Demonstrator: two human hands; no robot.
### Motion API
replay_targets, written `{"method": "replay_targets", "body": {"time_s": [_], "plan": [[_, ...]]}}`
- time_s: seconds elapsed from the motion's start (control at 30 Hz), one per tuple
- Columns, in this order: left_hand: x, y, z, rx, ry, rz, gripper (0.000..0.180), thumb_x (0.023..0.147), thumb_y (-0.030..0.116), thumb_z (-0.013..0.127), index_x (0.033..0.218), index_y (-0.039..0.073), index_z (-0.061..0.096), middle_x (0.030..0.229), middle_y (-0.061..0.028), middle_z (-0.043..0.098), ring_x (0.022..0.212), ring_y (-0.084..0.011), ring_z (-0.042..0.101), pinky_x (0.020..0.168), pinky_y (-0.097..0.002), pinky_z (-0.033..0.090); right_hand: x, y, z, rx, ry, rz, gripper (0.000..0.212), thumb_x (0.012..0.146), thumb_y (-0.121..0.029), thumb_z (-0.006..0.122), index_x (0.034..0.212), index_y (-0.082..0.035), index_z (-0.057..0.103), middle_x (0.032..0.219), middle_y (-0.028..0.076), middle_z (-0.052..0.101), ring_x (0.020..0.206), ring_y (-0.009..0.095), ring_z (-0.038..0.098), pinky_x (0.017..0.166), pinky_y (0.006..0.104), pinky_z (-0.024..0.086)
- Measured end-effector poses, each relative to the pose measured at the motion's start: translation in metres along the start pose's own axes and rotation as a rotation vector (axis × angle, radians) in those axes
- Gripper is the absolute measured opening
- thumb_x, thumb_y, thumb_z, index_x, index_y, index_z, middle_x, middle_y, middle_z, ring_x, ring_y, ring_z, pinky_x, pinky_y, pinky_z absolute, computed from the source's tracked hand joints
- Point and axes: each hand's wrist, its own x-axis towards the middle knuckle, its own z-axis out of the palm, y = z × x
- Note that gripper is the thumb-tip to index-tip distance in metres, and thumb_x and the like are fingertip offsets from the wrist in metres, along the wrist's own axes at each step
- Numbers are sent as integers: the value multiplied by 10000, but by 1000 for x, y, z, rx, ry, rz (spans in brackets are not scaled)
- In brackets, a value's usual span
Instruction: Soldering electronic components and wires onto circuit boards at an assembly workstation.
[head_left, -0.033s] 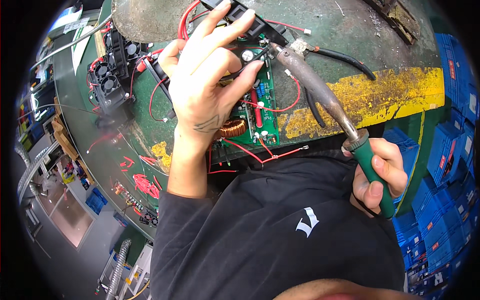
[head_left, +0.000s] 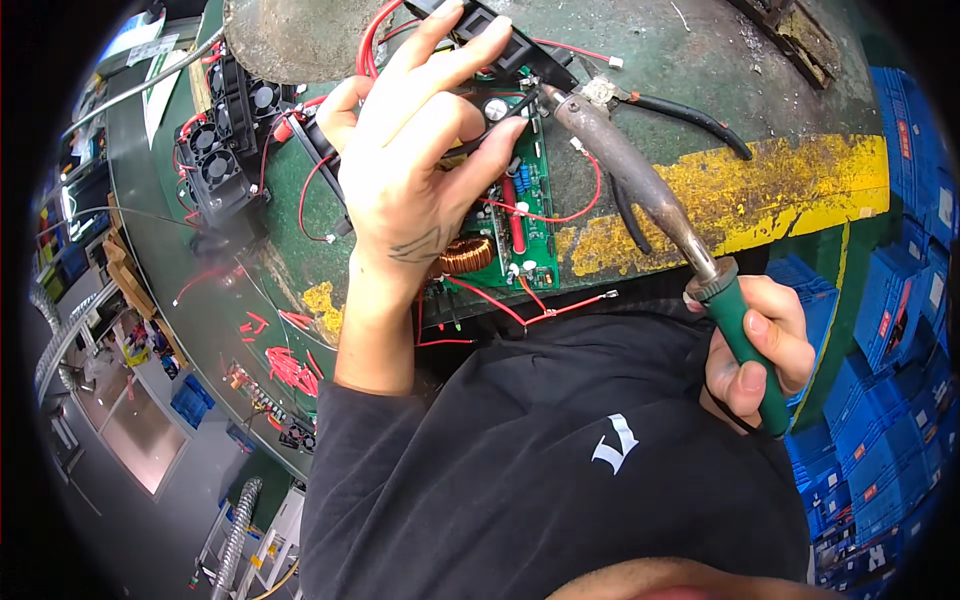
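My right hand [head_left: 780,340] is wrapped round the green handle of a soldering iron [head_left: 640,175]. The iron slants up and left, and its tip meets the end of a black wire [head_left: 522,106] at the far edge of a green circuit board [head_left: 541,225]. My left hand [head_left: 405,185] pinches that wire between thumb and a bent finger. Two of its other fingertips rest on a black plastic panel [head_left: 515,52] beyond the board. Part of the board lies hidden under this hand. A copper-wound coil [head_left: 467,256] and a red tube-shaped part [head_left: 513,215] show on the board.
Black fans [head_left: 215,160] with red leads stand at the left. Short red sleeves [head_left: 290,370] lie in a pile nearer me. Pliers with black handles [head_left: 690,115] lie beside the iron. Stacked blue crates [head_left: 880,400] fill the right side, past the bench's worn yellow edge [head_left: 800,190].
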Motion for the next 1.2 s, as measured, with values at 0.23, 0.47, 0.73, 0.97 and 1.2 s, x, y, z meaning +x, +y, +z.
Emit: {"method": "replay_targets", "body": {"time_s": [0.23,0.47,0.73,0.97,1.2], "plan": [[-1,-2,0,-9,19,4,262,775,87,844,722,108,589,1216,-106,758,1275,-276,645,994,-302,318,0,1,0,3,-19,-11,329,1052,-236,425,1245,24,486,1009,340,582,715,331,655,590,395,587],[-2,-6,3,-66,52,29,253,783,75,840,743,105,593,1207,-119,759,1274,-275,649,993,-303,318,1,-1,3,-25,-15,-1,318,1058,-231,423,1241,21,484,1007,342,586,719,329,660,600,393,588],[-2,-5,2,9,23,-8,291,738,89,858,704,110,569,1216,-106,754,1264,-292,645,987,-338,317,3,0,4,-58,-33,-25,326,1063,-237,429,1247,25,484,989,337,603,713,311,660,598,373,584],[0,-3,4,7,42,22,280,764,103,860,719,106,584,1195,-86,767,1260,-279,650,1002,-316,305,4,-2,6,-81,-50,-25,331,1061,-230,435,1250,36,491,978,351,610,711,304,660,586,361,578],[-2,-5,3,-15,46,26,284,791,104,837,720,104,562,1199,-88,766,1269,-275,645,1026,-316,289,-1,-1,10,-50,-19,9,335,1072,-248,437,1253,28,491,990,343,612,732,307,666,611,363,585]]}}
